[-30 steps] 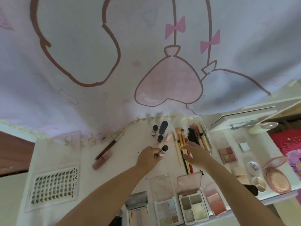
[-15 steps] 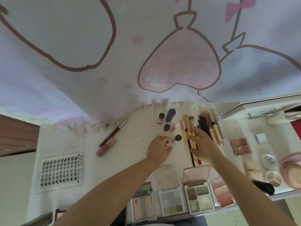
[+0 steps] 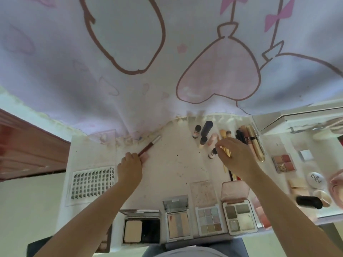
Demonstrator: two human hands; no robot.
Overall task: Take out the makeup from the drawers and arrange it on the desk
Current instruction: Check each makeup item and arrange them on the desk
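My left hand (image 3: 130, 167) is curled over the near ends of a pink lip tube (image 3: 145, 156) and a slim brown pencil (image 3: 150, 145), which lie slantwise at the back left of the white desk (image 3: 176, 169). My right hand (image 3: 238, 157) pinches the black cap of a small bottle (image 3: 213, 153) with thumb and forefinger. It partly hides the yellow-handled brushes (image 3: 225, 135). Behind the bottle stand another small bottle (image 3: 196, 131), a dark blue tube (image 3: 206, 127), a black-capped vial (image 3: 203, 141) and a pink stick (image 3: 212, 139).
Along the front edge lie a powder compact (image 3: 141, 227) and three open palettes (image 3: 178, 222) (image 3: 209, 219) (image 3: 239, 217). A lash tray (image 3: 92, 184) sits at the left. To the right are gold tubes (image 3: 256, 145), a blush quad (image 3: 284, 162), a white round case (image 3: 316, 179) and a black brush (image 3: 309, 202).
My left hand let go of the small black-capped bottle and moved left onto the pink tube and pencil. My right hand shifted from the brushes to that bottle's cap.
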